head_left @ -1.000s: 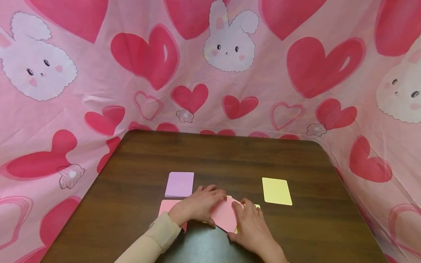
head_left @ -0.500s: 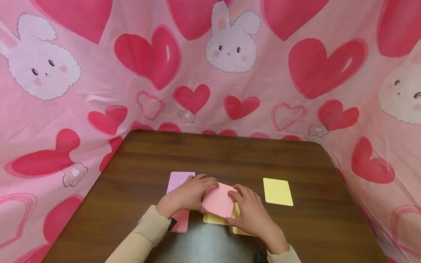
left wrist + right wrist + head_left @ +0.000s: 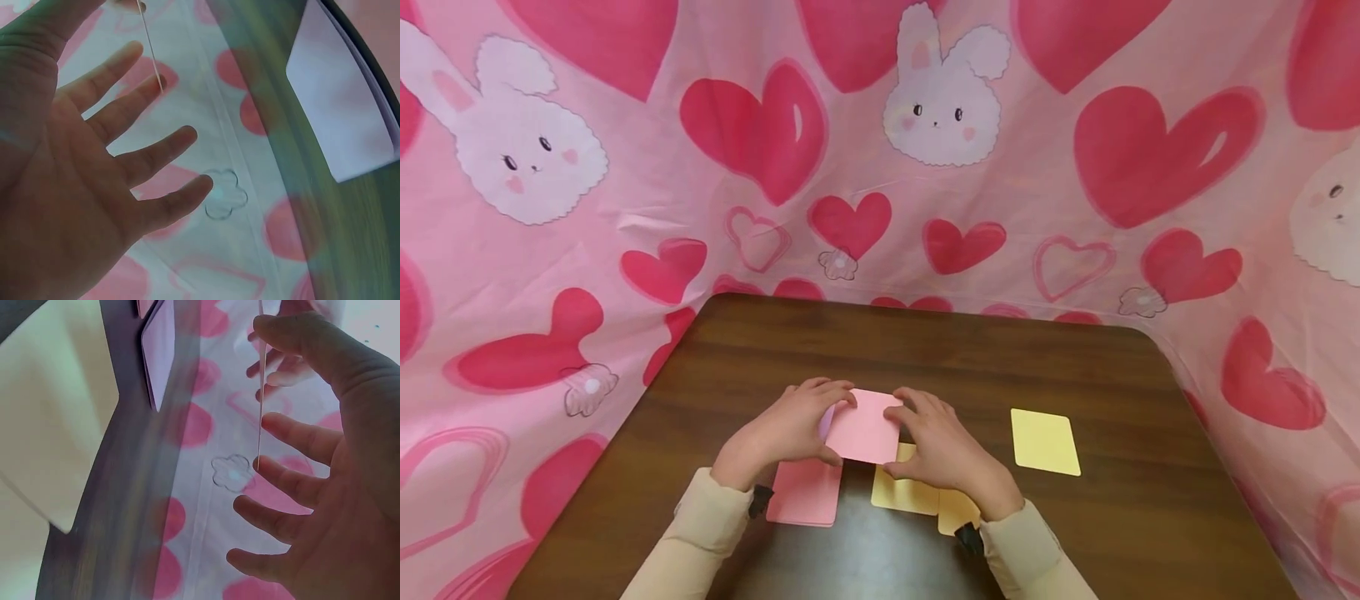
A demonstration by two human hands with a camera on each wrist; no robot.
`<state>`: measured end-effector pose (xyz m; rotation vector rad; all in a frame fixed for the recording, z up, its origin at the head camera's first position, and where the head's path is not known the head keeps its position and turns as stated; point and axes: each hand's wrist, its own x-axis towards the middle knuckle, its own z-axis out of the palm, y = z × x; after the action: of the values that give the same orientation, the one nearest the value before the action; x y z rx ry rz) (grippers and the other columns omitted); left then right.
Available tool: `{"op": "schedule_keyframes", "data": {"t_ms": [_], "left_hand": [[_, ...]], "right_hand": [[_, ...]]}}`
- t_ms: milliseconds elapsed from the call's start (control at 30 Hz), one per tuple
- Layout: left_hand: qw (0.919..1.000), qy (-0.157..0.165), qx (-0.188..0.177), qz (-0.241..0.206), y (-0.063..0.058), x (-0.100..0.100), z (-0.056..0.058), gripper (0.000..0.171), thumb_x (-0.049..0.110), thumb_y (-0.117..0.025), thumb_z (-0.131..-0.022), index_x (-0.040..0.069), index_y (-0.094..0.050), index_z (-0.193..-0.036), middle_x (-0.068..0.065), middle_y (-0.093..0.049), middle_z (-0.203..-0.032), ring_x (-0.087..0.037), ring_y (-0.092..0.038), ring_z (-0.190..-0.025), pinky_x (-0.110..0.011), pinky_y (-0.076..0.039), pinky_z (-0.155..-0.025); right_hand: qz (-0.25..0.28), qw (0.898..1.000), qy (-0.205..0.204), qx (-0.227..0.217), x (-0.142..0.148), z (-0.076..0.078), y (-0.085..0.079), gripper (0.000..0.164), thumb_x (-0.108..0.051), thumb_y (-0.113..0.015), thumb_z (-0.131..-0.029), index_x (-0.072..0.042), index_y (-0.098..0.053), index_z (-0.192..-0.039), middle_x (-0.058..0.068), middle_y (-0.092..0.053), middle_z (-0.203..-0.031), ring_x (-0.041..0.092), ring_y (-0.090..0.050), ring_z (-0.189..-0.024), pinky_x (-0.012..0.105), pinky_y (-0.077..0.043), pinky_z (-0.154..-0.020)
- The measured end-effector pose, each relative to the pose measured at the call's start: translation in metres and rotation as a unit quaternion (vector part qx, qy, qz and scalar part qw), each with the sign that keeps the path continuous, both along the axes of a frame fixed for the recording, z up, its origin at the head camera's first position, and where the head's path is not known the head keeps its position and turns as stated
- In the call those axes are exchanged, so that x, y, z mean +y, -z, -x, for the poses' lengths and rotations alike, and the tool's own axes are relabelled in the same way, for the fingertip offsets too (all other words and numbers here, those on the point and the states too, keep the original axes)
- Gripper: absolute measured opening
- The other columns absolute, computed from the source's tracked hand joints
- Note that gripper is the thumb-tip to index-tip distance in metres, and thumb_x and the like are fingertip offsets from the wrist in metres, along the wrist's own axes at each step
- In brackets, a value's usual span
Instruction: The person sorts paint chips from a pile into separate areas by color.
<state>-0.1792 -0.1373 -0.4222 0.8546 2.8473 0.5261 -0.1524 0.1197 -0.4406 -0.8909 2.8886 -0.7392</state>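
Note:
Both hands hold a pink card (image 3: 863, 427) with rounded corners, raised above the table. My left hand (image 3: 778, 427) pinches its left side between thumb and fingertips; my right hand (image 3: 943, 442) pinches its right side. The wrist views show this card (image 3: 261, 394) edge-on as a thin line, with the other fingers of each hand spread. Under the left hand lies a small stack of deeper pink cards (image 3: 805, 496). The purple cards (image 3: 344, 94) are mostly hidden behind the left hand in the head view. Pale orange-yellow cards (image 3: 904, 493) lie partly beneath the right hand.
A bright yellow card (image 3: 1045, 442) lies farther right on the dark wooden table (image 3: 925, 350). Pink cloth (image 3: 1015, 183) printed with hearts and rabbits hangs around the table's back and sides. Black bands (image 3: 760, 500) sit at both wrists.
The pink card has come up off the orange-yellow cards and moved left and away from the body, carried by both hands. The orange-yellow cards beneath have come into view.

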Motion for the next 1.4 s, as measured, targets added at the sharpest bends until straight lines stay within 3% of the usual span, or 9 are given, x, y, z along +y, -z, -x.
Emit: {"op": "schedule_keyframes", "data": {"t_ms": [367,833,1033,1400], "left_hand": [[0.9983,-0.047,-0.034,-0.003,0.009,-0.034,-0.008,0.072,0.032,-0.098,-0.061,0.024,-0.064,-0.123,-0.004,-0.053,-0.148,-0.035,-0.043,-0.137,-0.072,-0.033,-0.104],[0.9946,-0.064,-0.081,-0.016,0.029,-0.069,-0.027,0.069,0.033,-0.097,-0.061,0.021,-0.065,-0.121,-0.010,-0.055,-0.147,-0.040,-0.046,-0.135,-0.077,-0.031,-0.100],[0.9916,-0.081,-0.099,-0.020,0.038,-0.075,-0.032,0.071,0.033,-0.099,-0.058,0.022,-0.066,-0.120,-0.009,-0.057,-0.144,-0.040,-0.048,-0.132,-0.076,-0.033,-0.100],[0.9862,-0.104,-0.128,-0.012,0.055,-0.072,-0.041,0.071,0.029,-0.100,-0.052,0.026,-0.066,-0.115,-0.004,-0.060,-0.139,-0.037,-0.048,-0.130,-0.075,-0.031,-0.102]], "right_hand": [[-0.043,0.998,-0.046,-0.019,-0.035,0.016,0.012,0.070,-0.052,-0.083,-0.076,-0.018,-0.063,-0.134,0.007,-0.046,-0.149,0.031,-0.041,-0.138,0.062,-0.034,-0.109],[-0.107,0.991,-0.076,0.016,-0.075,0.007,0.036,0.067,-0.064,-0.080,-0.075,-0.022,-0.067,-0.126,0.004,-0.053,-0.137,0.024,-0.046,-0.132,0.061,-0.037,-0.106],[-0.117,0.990,-0.078,0.007,-0.085,0.002,0.043,0.069,-0.064,-0.081,-0.074,-0.021,-0.068,-0.126,0.006,-0.054,-0.137,0.025,-0.047,-0.132,0.066,-0.034,-0.107],[-0.141,0.986,-0.086,0.001,-0.092,-0.006,0.055,0.070,-0.067,-0.081,-0.070,-0.023,-0.069,-0.123,0.003,-0.057,-0.127,0.024,-0.050,-0.125,0.065,-0.037,-0.105]]}}
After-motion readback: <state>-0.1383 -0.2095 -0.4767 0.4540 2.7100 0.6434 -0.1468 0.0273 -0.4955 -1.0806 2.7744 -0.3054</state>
